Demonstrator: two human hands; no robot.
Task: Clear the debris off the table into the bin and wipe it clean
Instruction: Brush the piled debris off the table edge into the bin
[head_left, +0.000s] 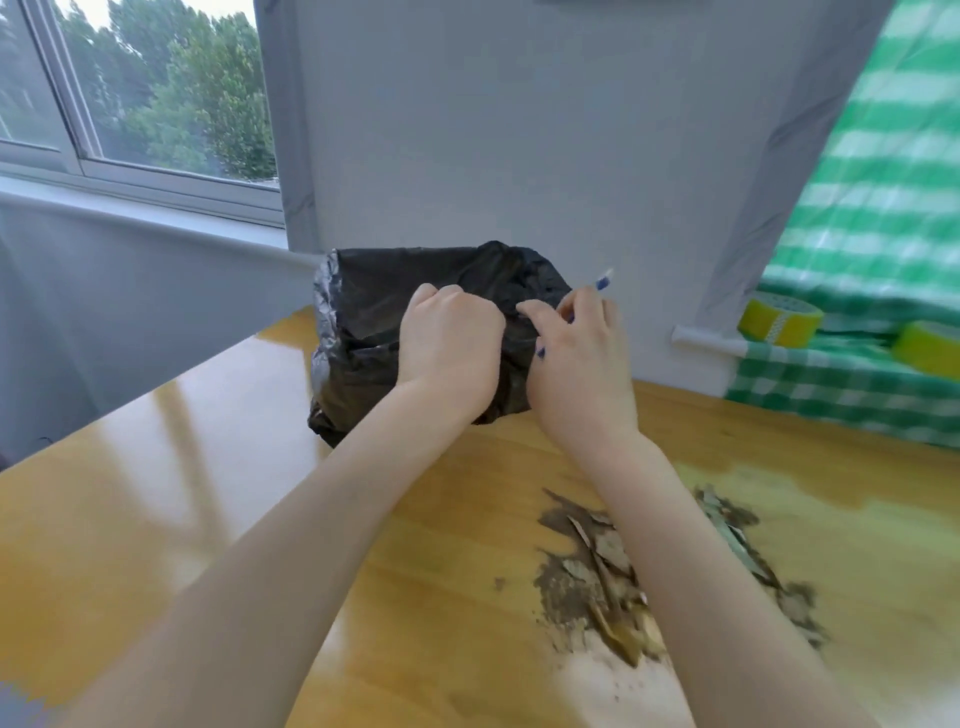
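While debris (597, 571) litters our bench (208, 493), our left hand (449, 348) grips the bin liner (363, 312); our right hand (576, 364) pinches a blurred blue thing (602, 283).

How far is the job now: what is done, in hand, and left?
Done: little shows. In hand: the left hand grips the black bin bag; the right hand holds a blue-and-white item beside it. Left: the debris pile lies on the table, dusty smears around it; no wiping yet.

Two hands (449, 343) (579, 364), one bin (358, 312), two tape rolls (779, 318) (930, 348)
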